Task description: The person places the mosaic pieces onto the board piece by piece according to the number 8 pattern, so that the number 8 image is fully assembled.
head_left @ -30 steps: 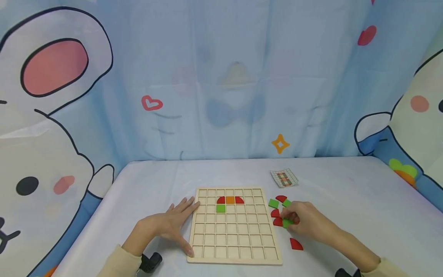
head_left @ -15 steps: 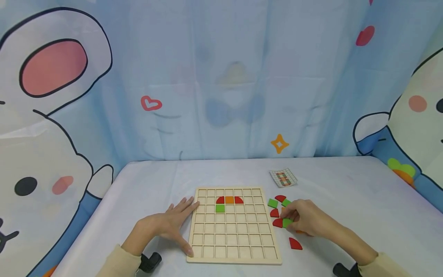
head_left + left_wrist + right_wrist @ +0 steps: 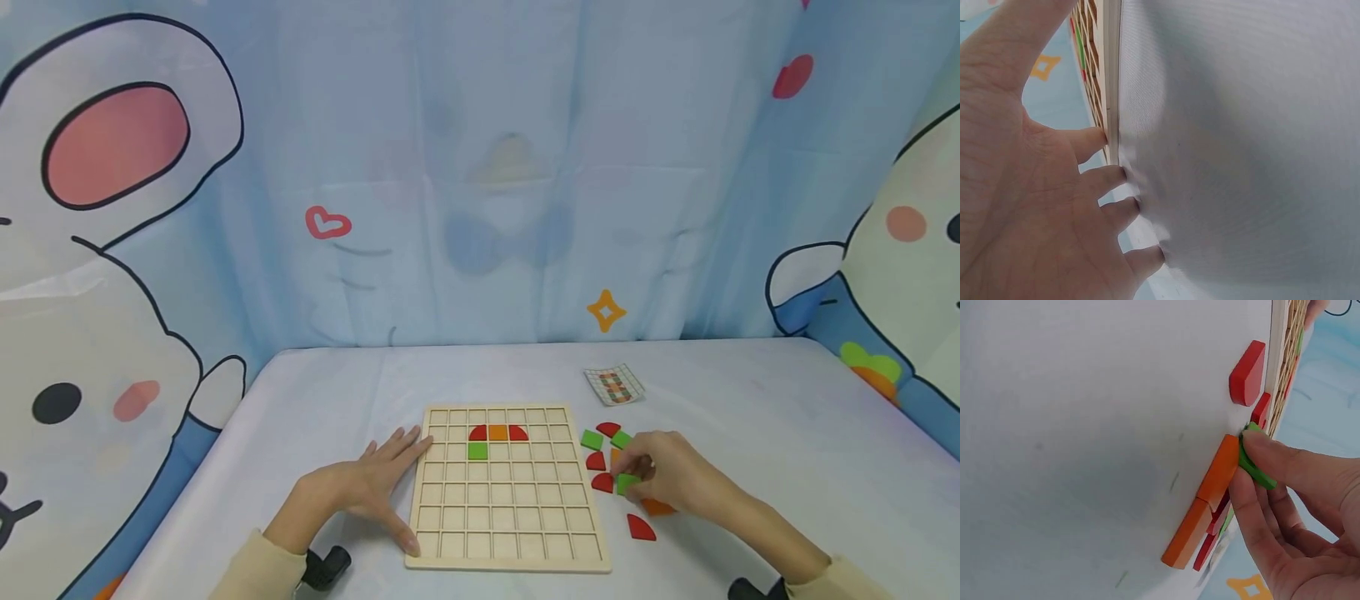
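Observation:
A wooden grid board [image 3: 517,521] lies on the table. Near its far side two red quarter-round pieces flank an orange square [image 3: 498,433], and a green square [image 3: 477,451] sits below the left red one. My left hand [image 3: 363,485] rests along the board's left edge, fingers spread, thumb at the near corner; the left wrist view shows the fingertips at the rim and on the cloth. Right of the board, my right hand [image 3: 675,477] pinches a green square piece [image 3: 1257,467] between thumb and fingers, tilted, beside an orange piece [image 3: 1218,472].
Around the right hand lie loose pieces: a red quarter-round [image 3: 641,527] nearest me, another red one [image 3: 602,482] close to the board, a green square [image 3: 592,439] and several others. A small patterned card [image 3: 614,385] lies farther back. A blue printed curtain [image 3: 510,250] hangs behind the table.
My right hand has shifted slightly, and the green piece now tilts in its fingers. More of the orange piece beneath the hand shows. The left hand and board stay put.

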### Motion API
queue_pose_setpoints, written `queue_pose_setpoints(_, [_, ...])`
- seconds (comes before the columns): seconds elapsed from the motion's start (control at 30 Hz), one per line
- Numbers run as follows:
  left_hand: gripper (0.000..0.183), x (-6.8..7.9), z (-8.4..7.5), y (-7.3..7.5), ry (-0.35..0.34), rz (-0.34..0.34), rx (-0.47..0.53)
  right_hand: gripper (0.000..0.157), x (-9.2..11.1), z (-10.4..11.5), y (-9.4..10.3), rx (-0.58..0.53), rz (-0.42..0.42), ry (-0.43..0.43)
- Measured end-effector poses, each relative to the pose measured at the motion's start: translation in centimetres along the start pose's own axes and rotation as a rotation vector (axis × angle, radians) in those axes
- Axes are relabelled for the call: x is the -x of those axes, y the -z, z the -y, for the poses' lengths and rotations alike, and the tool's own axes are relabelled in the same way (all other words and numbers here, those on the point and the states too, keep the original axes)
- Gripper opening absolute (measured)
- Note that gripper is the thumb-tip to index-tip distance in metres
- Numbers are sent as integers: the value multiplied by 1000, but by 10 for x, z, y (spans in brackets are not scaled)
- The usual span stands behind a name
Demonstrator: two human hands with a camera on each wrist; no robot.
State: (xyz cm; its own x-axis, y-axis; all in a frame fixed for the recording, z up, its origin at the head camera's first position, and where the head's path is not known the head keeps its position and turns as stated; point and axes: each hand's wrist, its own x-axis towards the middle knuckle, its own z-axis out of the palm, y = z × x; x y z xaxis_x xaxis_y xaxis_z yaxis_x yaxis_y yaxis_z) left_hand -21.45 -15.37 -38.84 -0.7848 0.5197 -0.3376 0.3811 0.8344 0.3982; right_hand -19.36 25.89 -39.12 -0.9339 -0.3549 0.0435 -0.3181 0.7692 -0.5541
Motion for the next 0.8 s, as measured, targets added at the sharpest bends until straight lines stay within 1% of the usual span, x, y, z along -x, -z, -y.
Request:
queue_pose_setpoints(0.2, [132, 0, 1, 0, -1, -3, -6, 21, -5, 7, 2, -15, -43, 121])
queue_pose_setpoints(0.27, [132, 0, 1, 0, -2, -3, -5, 20, -10, 11, 1, -24, -66, 173])
queue_pose_setpoints(0.4, [131, -1, 1, 0, -6, -3, 4, 20, -24, 24, -6, -74, -96, 228])
queue_pose_setpoints(0.57, [131, -2, 0, 0, -6, -2, 7, 22, -44, 38, -15, -133, -57, 264])
queue_pose_setpoints(0.73, [132, -3, 0, 0, 7, 5, 1, 21, -61, 46, -24, -136, -11, 322])
queue_pose_setpoints(0.8, [132, -3, 1, 0, 14, 6, 1, 21, -68, 49, -28, -137, 6, 332])
